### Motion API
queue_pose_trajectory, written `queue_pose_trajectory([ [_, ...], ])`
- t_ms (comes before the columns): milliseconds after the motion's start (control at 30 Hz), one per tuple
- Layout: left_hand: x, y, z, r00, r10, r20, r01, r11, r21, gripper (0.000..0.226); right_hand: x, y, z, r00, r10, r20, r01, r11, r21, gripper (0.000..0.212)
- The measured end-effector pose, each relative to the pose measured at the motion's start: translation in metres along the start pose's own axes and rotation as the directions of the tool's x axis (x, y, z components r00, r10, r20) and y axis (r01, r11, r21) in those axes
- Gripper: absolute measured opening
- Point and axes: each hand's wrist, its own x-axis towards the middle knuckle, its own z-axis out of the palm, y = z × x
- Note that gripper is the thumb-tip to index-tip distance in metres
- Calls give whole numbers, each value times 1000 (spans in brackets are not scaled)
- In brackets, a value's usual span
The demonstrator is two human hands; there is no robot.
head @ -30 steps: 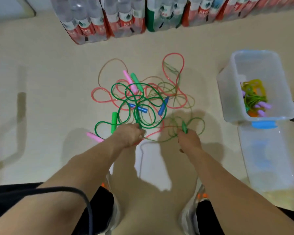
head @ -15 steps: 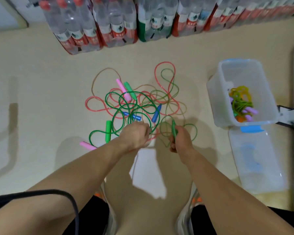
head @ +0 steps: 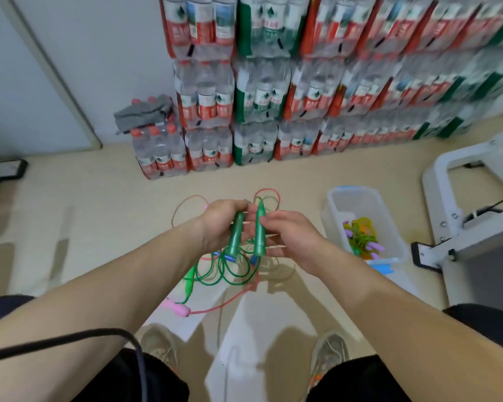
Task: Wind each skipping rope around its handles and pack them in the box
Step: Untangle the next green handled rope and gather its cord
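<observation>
Both hands are raised in front of me, each holding one dark green handle of the same skipping rope. My left hand (head: 219, 223) grips the left green handle (head: 235, 237). My right hand (head: 292, 237) grips the right green handle (head: 260, 232). The green rope (head: 230, 275) hangs from them down into the tangle of ropes on the floor. A pink handle (head: 176, 308) with its red rope (head: 230, 300) lies nearer my feet. The clear plastic box (head: 389, 227) stands on the floor at right and holds wound ropes (head: 362, 236) in yellow, green and purple.
Shrink-wrapped packs of water bottles (head: 259, 111) are stacked against the wall behind the ropes. A white metal frame (head: 459, 198) stands at the right beside the box. The box's lid (head: 385, 269) lies just in front of it. My shoes (head: 328, 355) are at the bottom.
Both hands have lifted off the floor with the green handles and brought them side by side. My head has tilted up, so the bottle stacks now fill the top.
</observation>
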Motion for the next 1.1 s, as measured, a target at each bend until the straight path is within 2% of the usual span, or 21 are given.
queue_pose_trajectory([
  [133, -38, 23, 6, 991, 35, 133, -37, 999, 12, 32, -18, -16, 10, 993, -105, 53, 108, 993, -49, 6],
  [233, -55, 29, 10, 983, 125, 134, -135, 989, 65, 30, -21, -18, 23, 985, -168, 39, 172, 973, -153, 12],
  [300, -58, 32, 4, 969, 223, 111, -243, 941, 236, 26, -20, -21, 24, 977, -210, 35, 208, 906, -368, 33],
  [333, -59, 35, 0, 961, 252, 110, -275, 894, 355, 26, -19, -24, 20, 970, -241, 37, 224, 825, -519, 43],
  [400, -62, 40, -8, 957, 248, 151, -290, 780, 554, 24, -13, -28, 6, 947, -322, -16, 225, 696, -682, 46],
  [467, -65, 42, -15, 952, 201, 231, -305, 695, 652, 21, -11, -32, -8, 892, -446, -67, 295, 689, -662, 21],
  [500, -67, 42, -18, 947, 171, 271, -314, 663, 680, 20, -10, -33, -12, 866, -498, -42, 357, 676, -645, 15],
  [567, -67, 41, -22, 935, 93, 343, -326, 611, 721, 19, -5, -32, -13, 828, -549, 115, 488, 606, -628, 44],
  [600, -67, 41, -22, 925, 56, 375, -334, 589, 736, 19, -3, -32, -10, 822, -539, 185, 527, 596, -606, 51],
  [667, -67, 41, -21, 906, 12, 422, -353, 572, 740, 19, 1, -29, -4, 837, -478, 266, 545, 690, -477, 43],
  [733, -68, 44, -19, 898, -15, 440, -350, 582, 734, 20, 6, -24, -4, 861, -432, 270, 506, 783, -362, 28],
  [833, -70, 47, -22, 898, -23, 439, -332, 620, 711, 21, 9, -22, -14, 912, -330, 244, 398, 853, -337, 41],
  [900, -69, 50, -25, 908, -9, 420, -311, 659, 685, 22, 8, -25, -21, 932, -282, 225, 357, 816, -455, 47],
  [967, -67, 50, -25, 923, -1, 385, -272, 706, 654, 29, 8, -27, -28, 929, -315, 194, 368, 738, -565, 43],
  [1033, -64, 48, -25, 944, 6, 331, -222, 755, 617, 45, 5, -30, -32, 919, -364, 155, 389, 764, -514, 37],
  [1100, -63, 44, -21, 949, 29, 312, -213, 791, 574, 47, 3, -33, -34, 911, -396, 115, 407, 819, -405, 33],
])
